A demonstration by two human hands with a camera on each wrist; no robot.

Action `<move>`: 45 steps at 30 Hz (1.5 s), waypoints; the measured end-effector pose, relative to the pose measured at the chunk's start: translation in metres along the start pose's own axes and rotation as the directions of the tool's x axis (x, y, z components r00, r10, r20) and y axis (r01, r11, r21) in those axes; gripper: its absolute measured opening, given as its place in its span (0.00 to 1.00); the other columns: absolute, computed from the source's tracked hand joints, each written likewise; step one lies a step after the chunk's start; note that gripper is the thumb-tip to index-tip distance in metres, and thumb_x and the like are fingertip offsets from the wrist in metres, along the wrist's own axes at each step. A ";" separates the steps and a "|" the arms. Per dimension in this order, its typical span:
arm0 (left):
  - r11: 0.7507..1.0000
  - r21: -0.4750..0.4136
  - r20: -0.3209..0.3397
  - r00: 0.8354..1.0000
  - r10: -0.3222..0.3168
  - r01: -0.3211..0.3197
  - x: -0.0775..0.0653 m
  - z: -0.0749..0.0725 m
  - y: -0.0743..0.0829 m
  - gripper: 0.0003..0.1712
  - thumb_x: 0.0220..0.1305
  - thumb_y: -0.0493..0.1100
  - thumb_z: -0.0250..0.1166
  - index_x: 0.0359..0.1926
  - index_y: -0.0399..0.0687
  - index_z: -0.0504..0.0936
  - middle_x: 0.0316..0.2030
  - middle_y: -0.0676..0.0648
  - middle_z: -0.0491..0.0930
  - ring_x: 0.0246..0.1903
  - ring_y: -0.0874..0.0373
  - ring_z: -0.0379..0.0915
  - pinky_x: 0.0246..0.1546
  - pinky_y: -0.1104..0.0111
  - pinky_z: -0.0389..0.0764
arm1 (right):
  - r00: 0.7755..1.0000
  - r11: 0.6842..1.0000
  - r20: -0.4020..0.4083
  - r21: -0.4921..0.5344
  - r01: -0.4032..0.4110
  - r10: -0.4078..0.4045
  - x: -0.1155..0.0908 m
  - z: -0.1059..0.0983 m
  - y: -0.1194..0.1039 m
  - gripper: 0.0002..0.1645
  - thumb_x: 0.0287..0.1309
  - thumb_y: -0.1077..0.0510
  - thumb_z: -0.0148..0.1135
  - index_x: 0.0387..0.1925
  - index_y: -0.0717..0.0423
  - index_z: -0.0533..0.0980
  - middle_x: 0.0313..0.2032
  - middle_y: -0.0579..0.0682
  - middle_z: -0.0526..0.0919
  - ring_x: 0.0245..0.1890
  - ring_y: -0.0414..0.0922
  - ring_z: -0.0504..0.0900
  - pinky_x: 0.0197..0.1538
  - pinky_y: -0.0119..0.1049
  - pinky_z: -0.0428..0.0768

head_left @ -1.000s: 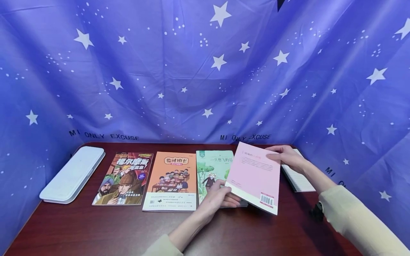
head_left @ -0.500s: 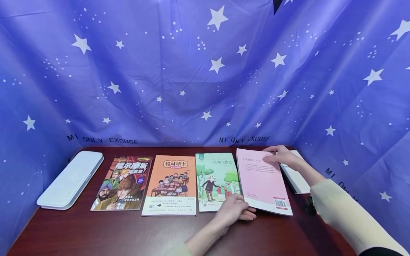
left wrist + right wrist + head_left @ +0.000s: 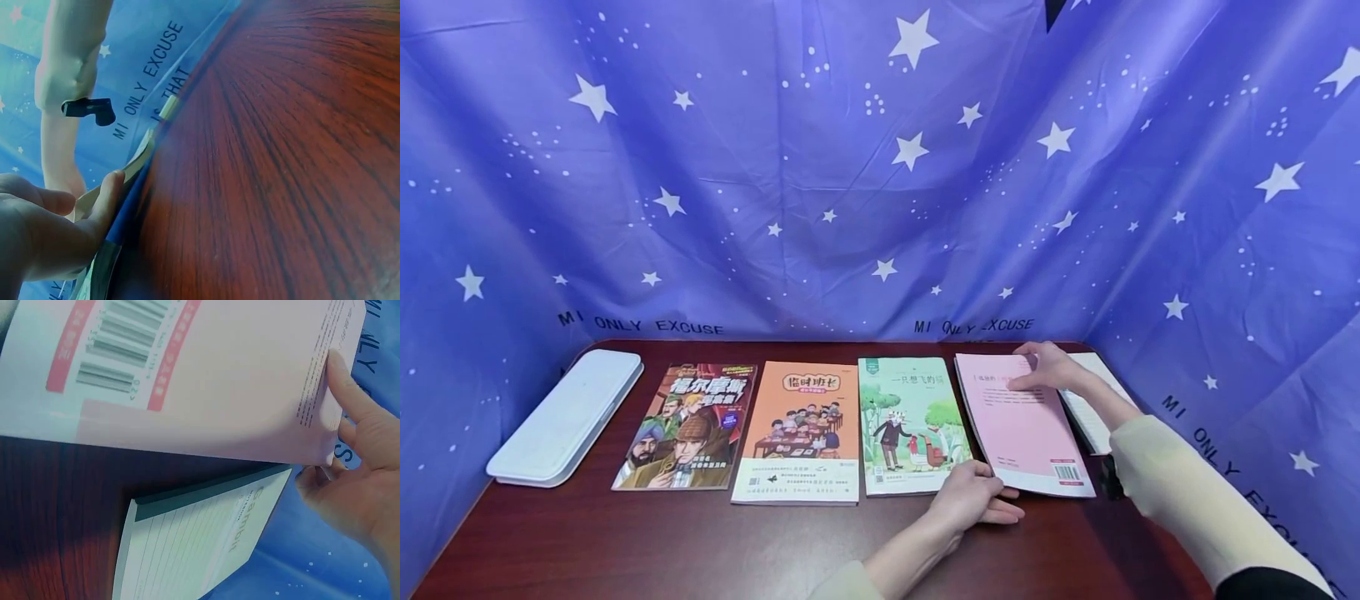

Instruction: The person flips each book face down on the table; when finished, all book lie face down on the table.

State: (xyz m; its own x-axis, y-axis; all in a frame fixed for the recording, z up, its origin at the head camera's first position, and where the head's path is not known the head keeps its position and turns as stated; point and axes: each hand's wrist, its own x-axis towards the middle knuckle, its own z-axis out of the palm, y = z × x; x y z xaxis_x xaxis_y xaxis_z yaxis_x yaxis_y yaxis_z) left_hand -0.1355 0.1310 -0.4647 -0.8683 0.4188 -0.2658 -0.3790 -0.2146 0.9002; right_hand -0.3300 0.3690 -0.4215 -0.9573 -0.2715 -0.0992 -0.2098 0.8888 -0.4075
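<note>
A pink book [image 3: 1018, 429], back cover and barcode facing up, lies at the right of a row of books. Its far right corner is held by my right hand [image 3: 1054, 367], thumb over the cover and fingers beneath, as the right wrist view shows. That side of the book is raised off the table. At its near left corner is my left hand [image 3: 970, 498], fingers extended along the near edge and fingertips right at the cover. Just left of the pink book lies a green book [image 3: 917, 400] with a cat on it.
Farther left are an orange book [image 3: 805, 417], a detective book [image 3: 696, 425] and a white case [image 3: 565, 417]. A lined notepad [image 3: 194, 544] sits at the right, partly under my right forearm. A blue starry curtain [image 3: 820, 167] surrounds the dark red table [image 3: 662, 542].
The pink book has come down from above the green book and moved right beside it, uncovering it. My left hand has slid right and toward the near edge; my right hand keeps its hold.
</note>
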 end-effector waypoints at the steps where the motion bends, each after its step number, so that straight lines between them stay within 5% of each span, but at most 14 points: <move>1: 1.000 -0.006 -0.004 1.000 -0.007 0.007 0.000 0.000 0.000 0.08 0.70 0.30 0.52 0.47 0.32 0.73 0.43 0.31 0.88 0.42 0.34 0.88 0.38 0.62 0.92 | 1.000 1.000 -0.010 -0.019 0.007 -0.007 0.001 0.001 0.001 0.47 0.48 0.46 0.82 0.60 0.73 0.74 0.53 0.69 0.82 0.46 0.55 0.77 0.50 0.43 0.78; 6: 1.000 0.008 -0.021 1.000 -0.018 0.018 -0.001 0.001 0.000 0.14 0.68 0.32 0.55 0.52 0.30 0.77 0.43 0.33 0.88 0.41 0.36 0.89 0.38 0.63 0.92 | 0.999 0.996 -0.045 -0.090 0.014 -0.018 0.001 0.006 0.005 0.46 0.46 0.46 0.82 0.59 0.72 0.75 0.54 0.72 0.79 0.54 0.64 0.74 0.58 0.59 0.76; 12: 0.998 0.057 -0.026 1.000 0.016 -0.015 -0.007 0.003 0.001 0.23 0.63 0.30 0.56 0.60 0.30 0.75 0.42 0.33 0.88 0.41 0.40 0.89 0.40 0.63 0.91 | 0.998 0.992 -0.064 -0.122 0.017 -0.025 0.004 0.010 0.005 0.45 0.47 0.47 0.82 0.59 0.71 0.75 0.54 0.72 0.79 0.55 0.65 0.71 0.60 0.63 0.75; 20: 0.998 0.057 -0.033 0.999 -0.016 0.018 -0.011 0.004 0.002 0.33 0.63 0.30 0.57 0.68 0.22 0.66 0.48 0.34 0.87 0.45 0.44 0.89 0.45 0.62 0.91 | 0.996 0.987 -0.064 -0.152 0.045 -0.056 0.003 0.014 0.006 0.46 0.50 0.47 0.80 0.62 0.71 0.74 0.59 0.73 0.78 0.61 0.70 0.70 0.66 0.71 0.67; 24: 0.998 0.045 -0.031 0.999 -0.036 0.037 -0.012 0.005 0.003 0.36 0.64 0.29 0.57 0.71 0.18 0.60 0.52 0.34 0.85 0.47 0.44 0.88 0.47 0.61 0.90 | 0.995 0.987 -0.073 -0.150 0.057 -0.068 0.002 0.015 0.007 0.44 0.49 0.48 0.80 0.61 0.71 0.75 0.57 0.73 0.79 0.61 0.72 0.70 0.65 0.72 0.67; 32: 0.994 0.091 -0.028 0.998 -0.051 0.053 -0.014 0.001 0.006 0.31 0.63 0.30 0.58 0.67 0.22 0.68 0.49 0.37 0.85 0.46 0.46 0.88 0.47 0.62 0.91 | 0.991 0.982 -0.056 -0.153 0.108 -0.118 0.003 0.014 0.010 0.43 0.51 0.50 0.79 0.61 0.73 0.75 0.57 0.74 0.80 0.61 0.72 0.75 0.65 0.67 0.73; 40: 0.993 0.118 0.020 1.000 -0.022 0.020 -0.017 -0.005 0.007 0.35 0.62 0.31 0.58 0.69 0.16 0.63 0.63 0.23 0.74 0.45 0.38 0.88 0.43 0.60 0.91 | 0.991 0.984 -0.060 -0.146 0.107 -0.116 0.005 0.012 0.007 0.40 0.51 0.52 0.79 0.61 0.71 0.76 0.58 0.73 0.81 0.59 0.70 0.78 0.62 0.65 0.76; 45: 0.990 0.144 0.045 0.999 0.000 -0.006 -0.019 -0.018 0.013 0.34 0.68 0.34 0.61 0.70 0.20 0.64 0.59 0.28 0.80 0.44 0.41 0.89 0.43 0.62 0.91 | 0.984 0.979 -0.103 -0.156 0.129 -0.146 0.009 0.016 -0.002 0.34 0.54 0.54 0.77 0.60 0.67 0.78 0.56 0.71 0.82 0.57 0.68 0.77 0.60 0.66 0.75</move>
State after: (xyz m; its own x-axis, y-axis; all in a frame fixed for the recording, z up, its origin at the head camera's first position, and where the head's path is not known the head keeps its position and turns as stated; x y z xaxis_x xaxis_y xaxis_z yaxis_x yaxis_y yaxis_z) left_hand -0.1293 0.1043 -0.4537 -0.8530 0.4579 -0.2505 -0.3239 -0.0881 0.9420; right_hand -0.3346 0.3587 -0.4359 -0.9316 -0.3592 0.0554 -0.3603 0.8928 -0.2703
